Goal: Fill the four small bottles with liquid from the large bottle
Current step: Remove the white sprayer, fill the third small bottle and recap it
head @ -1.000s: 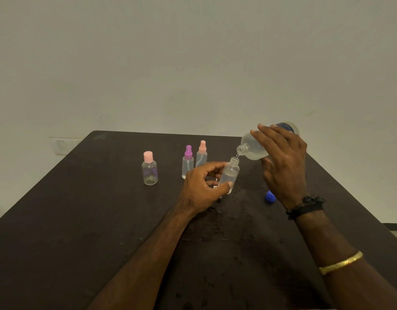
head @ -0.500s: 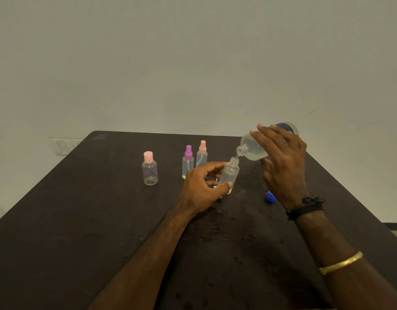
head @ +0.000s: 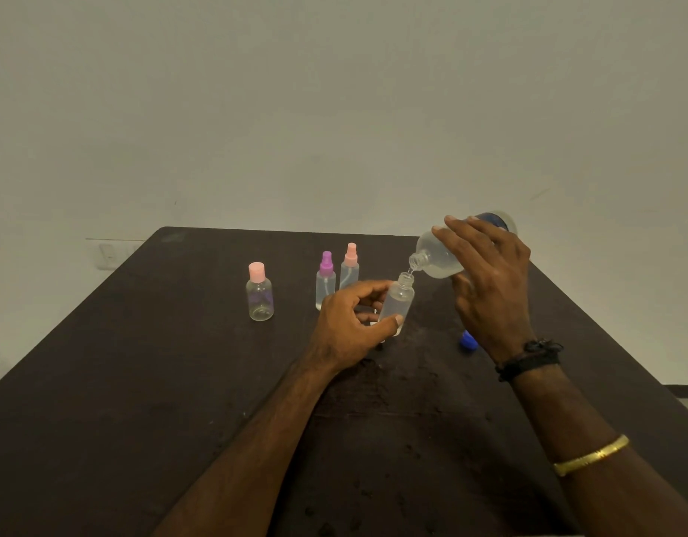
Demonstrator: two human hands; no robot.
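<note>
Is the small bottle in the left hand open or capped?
Open: the small bottle shows a bare threaded neck, and the tipped large bottle pours into it.

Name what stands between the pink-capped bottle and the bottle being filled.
In the head view, two spray bottles: purple-topped and pink-topped, side by side, between pink-capped bottle and open bottle.

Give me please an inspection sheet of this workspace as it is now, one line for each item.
Surface: dark table, stained near the hands.
Job's things: large bottle tilted, trickling into open small bottle; pink-capped bottle, purple sprayer, pink sprayer upright, capped.
Clutter: blue cap on table.
Hands: left hand holds small bottle; right hand holds large bottle.
Cables: nothing seen.
Surroundings: plain wall.
</note>
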